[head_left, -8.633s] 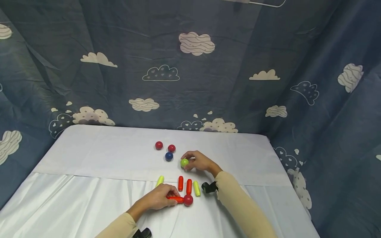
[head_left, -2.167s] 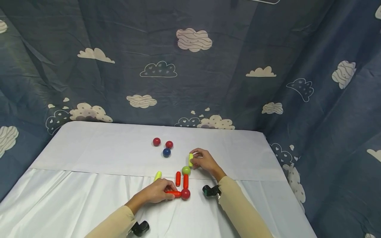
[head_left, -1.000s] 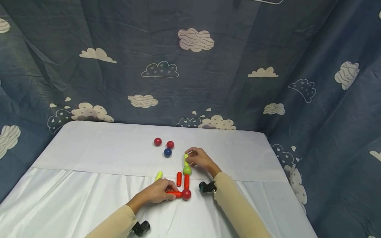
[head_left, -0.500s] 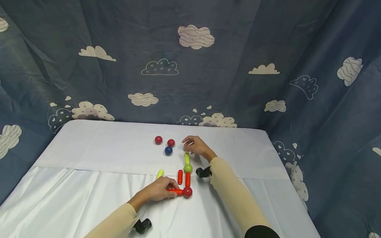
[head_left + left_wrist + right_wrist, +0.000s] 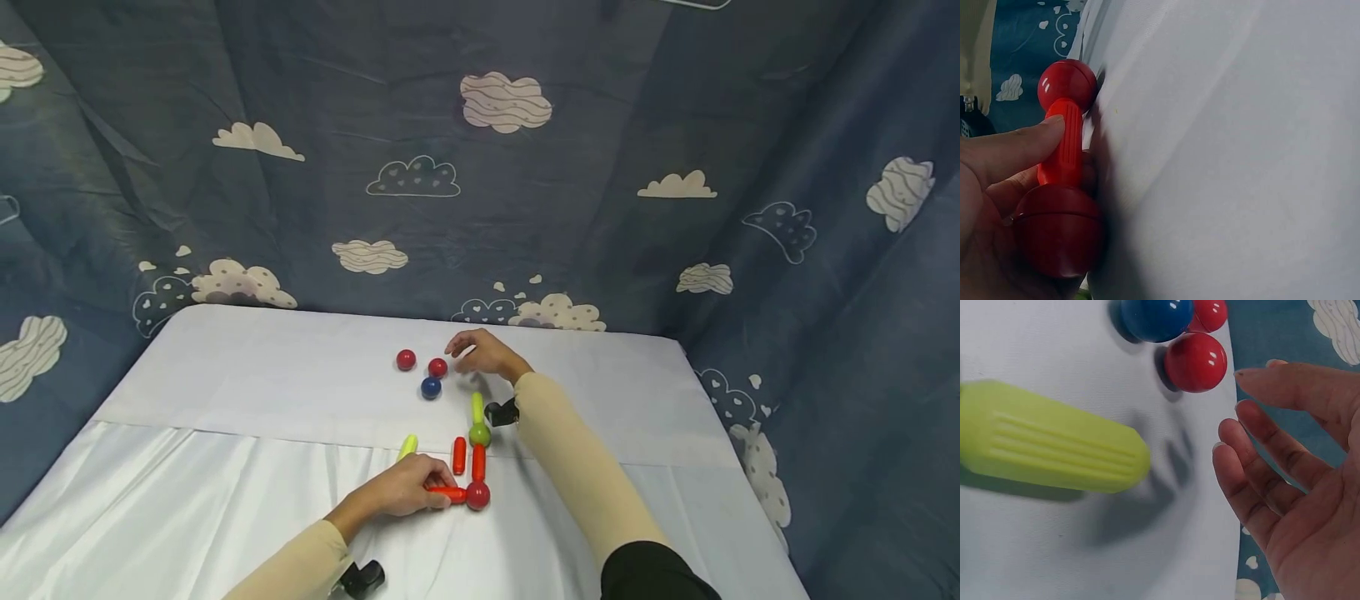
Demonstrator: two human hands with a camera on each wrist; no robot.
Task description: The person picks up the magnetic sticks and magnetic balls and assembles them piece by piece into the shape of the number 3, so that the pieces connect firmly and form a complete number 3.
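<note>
My left hand (image 5: 408,486) pinches a ridged red rod (image 5: 1067,140) between thumb and fingers. In the left wrist view the rod has a red ball (image 5: 1060,228) at one end and a second red ball at the other; the head view shows only one red ball (image 5: 477,496). From that ball a line runs away: a red rod (image 5: 479,462), a green ball (image 5: 480,434) and a yellow-green rod (image 5: 477,407). Beyond it my right hand (image 5: 487,353) hovers with loosely bent fingers, holding nothing, beside a loose red ball (image 5: 437,367).
Another red ball (image 5: 406,359) and a blue ball (image 5: 431,387) lie close by on the white cloth (image 5: 285,375). A spare red rod (image 5: 459,456) lies left of the line. One yellow-green rod (image 5: 407,447) is partly behind my left hand. A cloud-print curtain (image 5: 585,208) hangs behind.
My right hand brought a green ball, then a yellow-green rod, to the far end of the line, let go and moved away toward the loose balls. My left hand kept its hold.
</note>
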